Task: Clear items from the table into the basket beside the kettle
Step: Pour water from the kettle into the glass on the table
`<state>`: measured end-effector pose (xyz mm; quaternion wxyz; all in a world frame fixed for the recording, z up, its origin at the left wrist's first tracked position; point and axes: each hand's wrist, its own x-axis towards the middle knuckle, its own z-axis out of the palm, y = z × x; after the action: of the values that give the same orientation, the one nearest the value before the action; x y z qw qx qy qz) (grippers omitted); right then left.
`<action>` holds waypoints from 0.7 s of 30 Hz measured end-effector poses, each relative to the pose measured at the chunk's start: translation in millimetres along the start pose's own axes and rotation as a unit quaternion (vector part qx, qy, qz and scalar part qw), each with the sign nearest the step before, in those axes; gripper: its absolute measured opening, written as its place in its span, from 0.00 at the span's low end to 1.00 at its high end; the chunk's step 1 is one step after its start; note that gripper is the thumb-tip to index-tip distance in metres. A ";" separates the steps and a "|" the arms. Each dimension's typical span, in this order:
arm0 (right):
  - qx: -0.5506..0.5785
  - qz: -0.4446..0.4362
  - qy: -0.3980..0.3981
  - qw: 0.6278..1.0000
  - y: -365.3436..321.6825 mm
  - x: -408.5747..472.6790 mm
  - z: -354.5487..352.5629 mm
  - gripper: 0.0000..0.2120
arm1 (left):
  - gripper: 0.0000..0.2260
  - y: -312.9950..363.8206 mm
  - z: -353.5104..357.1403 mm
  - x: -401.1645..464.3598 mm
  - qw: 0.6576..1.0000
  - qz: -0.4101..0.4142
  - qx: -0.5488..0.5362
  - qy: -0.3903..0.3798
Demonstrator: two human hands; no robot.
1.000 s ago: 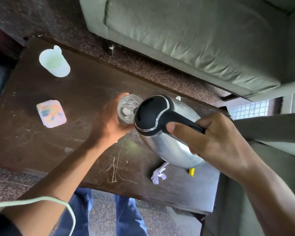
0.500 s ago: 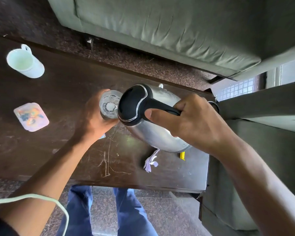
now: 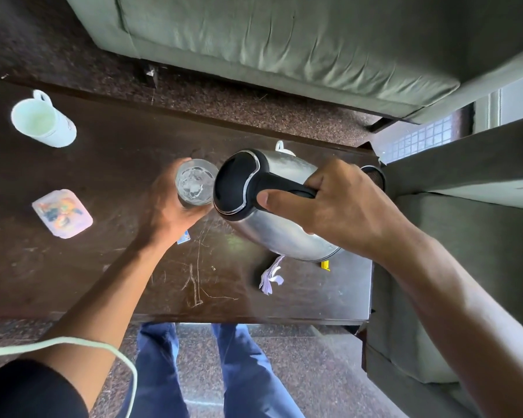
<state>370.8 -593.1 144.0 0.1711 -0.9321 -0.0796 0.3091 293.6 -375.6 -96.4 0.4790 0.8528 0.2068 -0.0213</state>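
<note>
**Steel kettle tipped beside a glass over the dark table**

Steel and black plastic fill the middle of the head view: the kettle (image 3: 272,206) is off the table, tilted with its black lid toward nine o'clock. My right hand (image 3: 338,203) wraps its fingers round the black handle, thumb lying along the near side. At nine o'clock of the lid, just beside it, my left hand (image 3: 166,206) curls round a clear glass (image 3: 195,182), whose open mouth faces up at me; the lid's edge looks to meet the glass rim, though I cannot tell if they touch.

Both hands work above the dark wooden table (image 3: 118,267), scratched near its middle. At ten o'clock from the glass, well apart, a pale mug (image 3: 41,119) stands with its handle pointing to twelve. At eight o'clock from the glass lies a small square container (image 3: 61,213) with coloured contents showing through its lid. A small blue-edged card (image 3: 183,237) peeks out under my left wrist. At six o'clock of the kettle sit a crumpled white paper scrap (image 3: 271,277) and a little yellow piece (image 3: 325,264). Behind the kettle, at twelve o'clock, a white handle (image 3: 281,145) shows, the rest hidden. A dark round base (image 3: 375,173) sits at the table's three-o'clock end.

A green sofa (image 3: 269,40) runs across twelve o'clock. A basket is nowhere I can make out.
</note>
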 end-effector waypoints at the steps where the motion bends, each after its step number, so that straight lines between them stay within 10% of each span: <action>1: -0.001 0.001 -0.001 1.000 0.7 0.4 -0.1 0.35 | 0.40 -0.6 0.6 0.4 1.000 0.000 0.000 0.001; 21: -0.030 0.010 0.017 0.999 10.5 11.8 -7.6 0.37 | 0.39 -5.0 11.9 12.9 0.999 0.002 0.029 -0.019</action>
<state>385.2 -601.9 139.4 0.1412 -0.9428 -0.0769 0.2922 305.5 -378.8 -109.8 0.4578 0.8664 0.1950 -0.0426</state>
